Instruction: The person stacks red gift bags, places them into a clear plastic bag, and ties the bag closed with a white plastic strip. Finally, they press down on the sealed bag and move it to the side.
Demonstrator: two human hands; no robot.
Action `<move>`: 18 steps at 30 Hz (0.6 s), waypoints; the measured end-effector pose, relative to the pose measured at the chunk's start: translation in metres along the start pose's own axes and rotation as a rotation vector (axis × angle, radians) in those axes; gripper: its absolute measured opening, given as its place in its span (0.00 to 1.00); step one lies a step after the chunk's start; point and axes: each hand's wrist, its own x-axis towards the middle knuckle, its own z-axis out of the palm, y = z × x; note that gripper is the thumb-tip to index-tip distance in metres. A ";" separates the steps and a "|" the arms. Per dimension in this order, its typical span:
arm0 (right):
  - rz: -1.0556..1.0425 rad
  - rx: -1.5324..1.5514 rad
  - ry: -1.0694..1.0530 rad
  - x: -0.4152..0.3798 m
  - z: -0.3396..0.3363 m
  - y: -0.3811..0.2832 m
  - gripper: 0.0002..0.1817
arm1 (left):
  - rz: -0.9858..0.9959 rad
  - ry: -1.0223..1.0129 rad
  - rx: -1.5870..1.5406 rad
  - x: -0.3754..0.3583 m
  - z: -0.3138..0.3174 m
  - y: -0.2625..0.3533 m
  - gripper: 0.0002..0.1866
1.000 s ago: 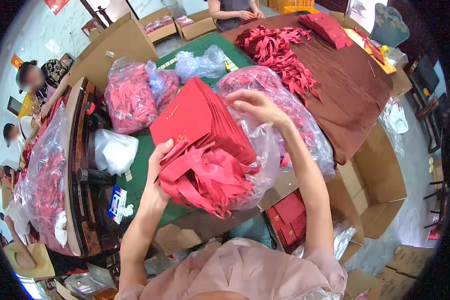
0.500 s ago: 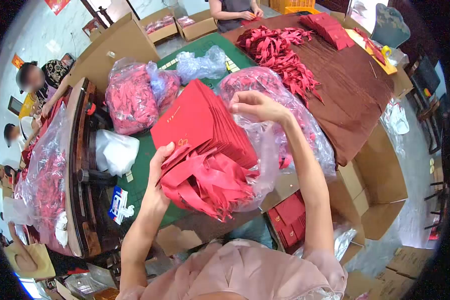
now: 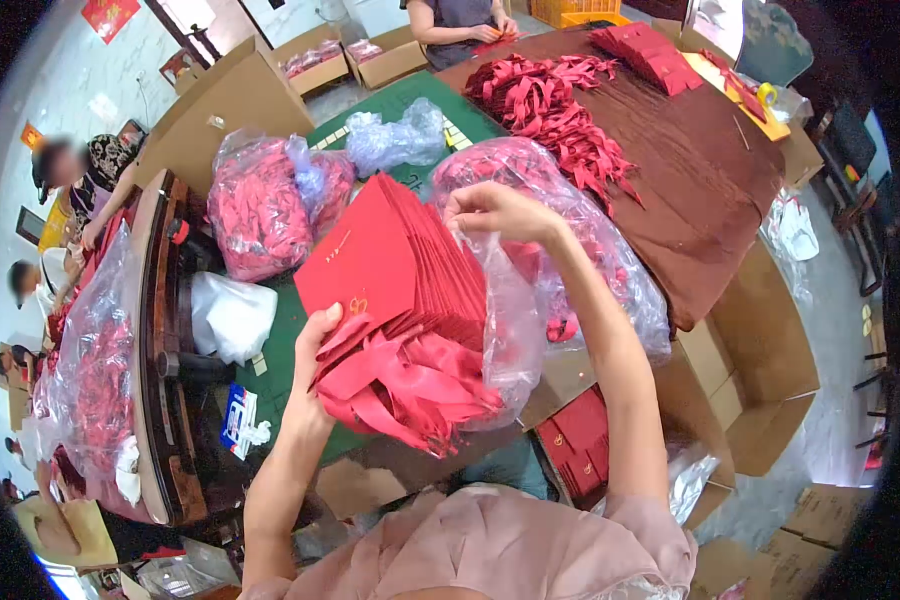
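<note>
My left hand (image 3: 315,365) is wrapped around the lower left of a thick stack of red envelopes (image 3: 370,255) with small gold print; its thumb lies on the front one. Loose red ribbons (image 3: 410,390) hang in a bunch from the stack's lower end. At the stack's upper right, my right hand (image 3: 495,212) is closed in a pinch on the edge of a clear plastic bag (image 3: 513,340). The bag hangs down along the stack's right side. Behind my right hand lies a large clear bag of red ribboned pieces (image 3: 610,270).
Another filled bag (image 3: 260,215) and a crumpled plastic bag (image 3: 400,135) lie on the green table mat (image 3: 355,110). A red ribbon pile (image 3: 550,110) covers part of the brown cloth (image 3: 700,200). Open cardboard boxes (image 3: 770,400) stand at right. Other people work at the left and far side.
The stack has tilted slightly and shifted a little left. My right hand has moved slightly left with the clear bag, which now lies closer along the stack's right side.
</note>
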 end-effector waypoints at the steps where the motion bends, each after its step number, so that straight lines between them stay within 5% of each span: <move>1: -0.001 0.000 0.002 0.004 0.000 0.003 0.03 | -0.042 -0.018 0.015 0.000 -0.004 0.002 0.25; 12: 0.020 -0.443 0.171 0.022 0.015 0.069 0.07 | -0.058 -0.039 -0.018 0.009 -0.008 -0.001 0.22; 15: 0.088 -0.335 0.372 -0.009 0.011 0.025 0.12 | -0.044 -0.050 -0.074 0.008 -0.004 0.000 0.23; 18: -0.117 -0.274 0.687 -0.048 0.014 -0.029 0.07 | -0.047 -0.016 -0.020 0.004 0.000 0.001 0.23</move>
